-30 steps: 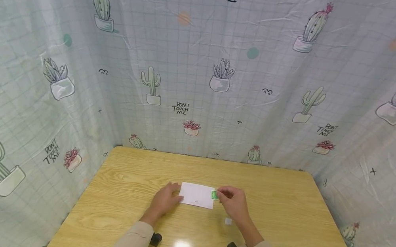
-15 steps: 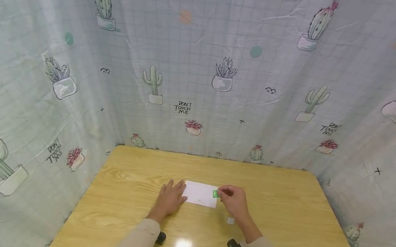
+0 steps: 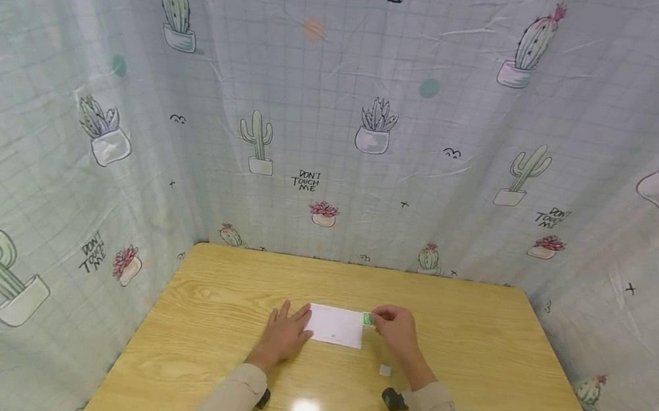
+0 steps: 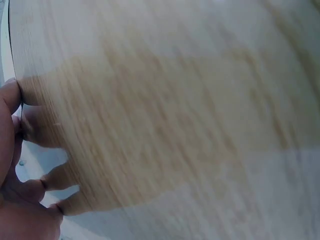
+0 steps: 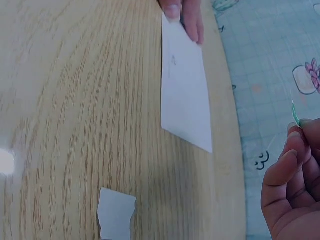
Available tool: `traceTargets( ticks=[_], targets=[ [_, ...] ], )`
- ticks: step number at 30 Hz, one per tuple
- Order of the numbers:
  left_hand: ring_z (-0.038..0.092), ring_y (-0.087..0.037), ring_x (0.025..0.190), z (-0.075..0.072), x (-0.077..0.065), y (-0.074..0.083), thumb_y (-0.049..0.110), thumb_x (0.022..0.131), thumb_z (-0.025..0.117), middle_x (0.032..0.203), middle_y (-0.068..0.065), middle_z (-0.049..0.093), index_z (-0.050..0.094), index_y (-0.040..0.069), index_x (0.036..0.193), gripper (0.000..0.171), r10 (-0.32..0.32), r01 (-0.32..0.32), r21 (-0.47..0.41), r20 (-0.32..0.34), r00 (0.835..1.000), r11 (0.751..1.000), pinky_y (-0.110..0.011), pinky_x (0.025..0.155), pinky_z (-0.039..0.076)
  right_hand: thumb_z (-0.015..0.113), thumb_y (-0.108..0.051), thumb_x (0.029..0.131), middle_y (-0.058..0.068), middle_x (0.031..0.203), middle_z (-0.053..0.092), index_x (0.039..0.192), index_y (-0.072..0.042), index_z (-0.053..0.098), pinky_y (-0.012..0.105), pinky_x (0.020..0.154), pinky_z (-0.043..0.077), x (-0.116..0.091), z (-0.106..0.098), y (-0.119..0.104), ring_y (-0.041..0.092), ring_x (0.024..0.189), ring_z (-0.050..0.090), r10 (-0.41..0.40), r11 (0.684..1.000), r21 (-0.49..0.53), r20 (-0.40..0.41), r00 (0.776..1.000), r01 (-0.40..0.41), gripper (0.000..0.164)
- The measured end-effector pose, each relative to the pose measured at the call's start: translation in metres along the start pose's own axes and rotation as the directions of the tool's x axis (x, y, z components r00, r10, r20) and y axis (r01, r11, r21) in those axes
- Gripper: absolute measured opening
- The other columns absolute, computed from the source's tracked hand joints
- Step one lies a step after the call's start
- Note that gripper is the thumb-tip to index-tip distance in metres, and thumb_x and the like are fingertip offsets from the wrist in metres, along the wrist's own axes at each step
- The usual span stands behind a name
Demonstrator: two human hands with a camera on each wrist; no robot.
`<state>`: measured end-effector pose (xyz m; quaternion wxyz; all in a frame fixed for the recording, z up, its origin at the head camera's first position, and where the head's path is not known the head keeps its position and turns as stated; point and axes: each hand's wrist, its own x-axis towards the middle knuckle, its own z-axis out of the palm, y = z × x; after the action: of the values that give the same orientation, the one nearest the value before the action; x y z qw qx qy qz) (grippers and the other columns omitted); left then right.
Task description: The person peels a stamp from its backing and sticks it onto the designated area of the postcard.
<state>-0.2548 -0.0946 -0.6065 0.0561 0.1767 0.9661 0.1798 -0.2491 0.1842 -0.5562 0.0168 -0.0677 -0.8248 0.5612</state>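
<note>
A white envelope-like paper [image 3: 334, 326] lies on the table, with a small mark near its lower edge. My left hand [image 3: 283, 337] rests flat with spread fingers, and its fingertips press the left end of that paper. Between the thumb and fingertips of my right hand [image 3: 396, 328] is a small green stamp [image 3: 368, 319] with a pale border. In the right wrist view the stamp [image 5: 295, 114] appears nearly edge-on and slightly bent, raised above the table. From the head it overlaps the paper's upper right corner.
A small torn-edged white paper piece [image 5: 117, 215] lies on the wooden table [image 3: 227, 281], nearer the right forearm. Black wrist devices, one of them [image 3: 394, 400] by the right sleeve, sit at both wrists. A cactus-print curtain [image 3: 338, 114] surrounds the table's back and sides.
My right hand has drawn the stamp slightly right and away, from over the paper's right end to its corner. The left hand's fingers have spread flatter over the table and the paper's left end.
</note>
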Motion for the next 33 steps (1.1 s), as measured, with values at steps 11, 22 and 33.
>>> traceTargets(
  ticks=[11, 22, 33],
  targets=[
    [0.024, -0.05, 0.158, -0.004, 0.006, 0.0, 0.042, 0.108, 0.052, 0.168, 0.0, 0.04, 0.051, 0.012, 0.155, 0.056, -0.014, 0.013, 0.038, 0.024, 1.0, 0.999, -0.07, 0.126, 0.022, 0.07, -0.005, 0.096, 0.008, 0.085, 0.069, 0.096, 0.001, 0.075, 0.029, 0.067, 0.054, 0.017, 0.004, 0.003, 0.018, 0.073, 0.06, 0.046, 0.999, -0.002, 0.03, 0.998, -0.046, 0.008],
    [0.027, -0.052, 0.156, -0.01, 0.005, 0.004, 0.041, 0.106, 0.057, 0.167, -0.002, 0.043, 0.053, 0.011, 0.153, 0.056, -0.022, 0.022, 0.017, 0.026, 0.999, 1.0, -0.071, 0.125, 0.024, 0.068, -0.004, 0.097, 0.01, 0.087, 0.068, 0.097, 0.003, 0.074, 0.025, 0.065, 0.051, 0.021, 0.01, 0.002, 0.021, 0.076, 0.06, 0.065, 0.997, -0.035, 0.035, 0.997, -0.064, 0.009],
    [0.025, -0.051, 0.157, -0.011, 0.003, 0.006, 0.041, 0.106, 0.058, 0.167, -0.002, 0.042, 0.053, 0.01, 0.153, 0.056, -0.041, 0.041, 0.004, 0.032, 0.999, 0.999, -0.071, 0.125, 0.023, 0.067, -0.004, 0.098, 0.01, 0.084, 0.068, 0.096, 0.002, 0.074, 0.025, 0.063, 0.05, 0.027, 0.014, 0.006, 0.019, 0.073, 0.058, 0.075, 0.994, -0.086, 0.03, 0.997, -0.072, 0.01]
  ],
)
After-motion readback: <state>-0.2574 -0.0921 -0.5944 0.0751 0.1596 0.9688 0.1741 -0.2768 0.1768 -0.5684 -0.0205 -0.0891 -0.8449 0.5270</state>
